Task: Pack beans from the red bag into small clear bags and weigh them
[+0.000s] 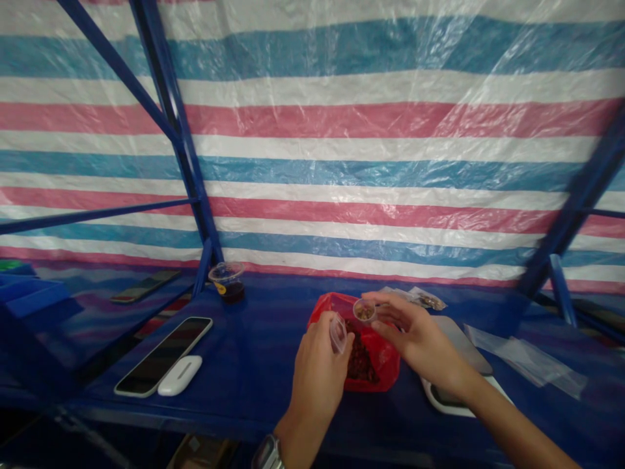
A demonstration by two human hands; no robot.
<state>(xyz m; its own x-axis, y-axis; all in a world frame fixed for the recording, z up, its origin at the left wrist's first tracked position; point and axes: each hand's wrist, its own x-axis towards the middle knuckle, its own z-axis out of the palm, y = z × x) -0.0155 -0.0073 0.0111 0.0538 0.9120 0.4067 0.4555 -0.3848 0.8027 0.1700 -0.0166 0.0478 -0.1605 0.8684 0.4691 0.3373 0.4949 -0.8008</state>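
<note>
My right hand pinches a small round clear cup by its side; small brownish pieces lie in it. Close by on the left, my left hand is closed around a clear plastic item with an open mouth, perhaps a small bag; its exact kind is unclear. Both hands are above an open red plastic bag, which holds a mass of dark reddish-brown pieces. The cup is tilted slightly toward me. Beneath my right forearm stands a kitchen scale with a grey plate and white body, partly covered.
Flat clear bags lie at the right, and a filled clear packet lies behind my right hand. Leftward are a phone, a white earbud case and a lidded cup of dark liquid. Blue posts frame the blue tabletop.
</note>
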